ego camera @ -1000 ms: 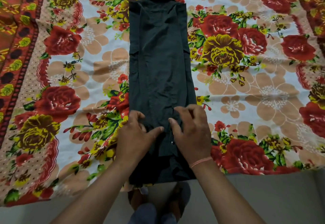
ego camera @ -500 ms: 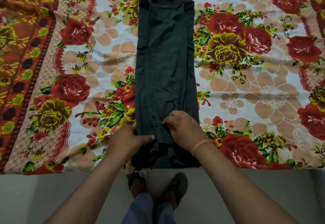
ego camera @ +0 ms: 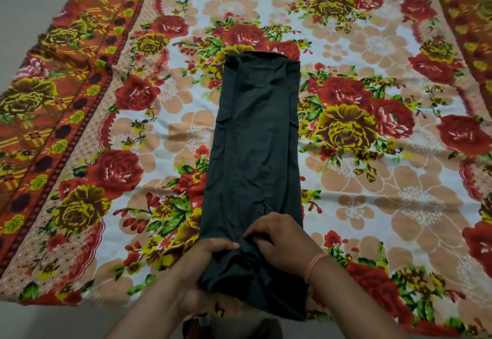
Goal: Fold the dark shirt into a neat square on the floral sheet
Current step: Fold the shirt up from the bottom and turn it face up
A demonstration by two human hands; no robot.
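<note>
Both hands have slid nearer along the strip since the earlier frame. Head view: dark shirt [ego camera: 255, 157], folded into a long narrow strip, lies lengthwise mid floral sheet [ego camera: 372, 205]. Left hand [ego camera: 205, 266] — fingers curled around the near hem's left side; right hand [ego camera: 279, 243] — fingertips pinching bunched cloth beside it. Judgement: hem gathered for lifting; end-to-end folds remain before a square.

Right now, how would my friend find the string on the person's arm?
Start at the big floral sheet and find the long dark shirt down its middle. Both hands grip its near end; look at the right hand. Its wrist wears a thin pinkish thread; the other wrist is bare.
</note>
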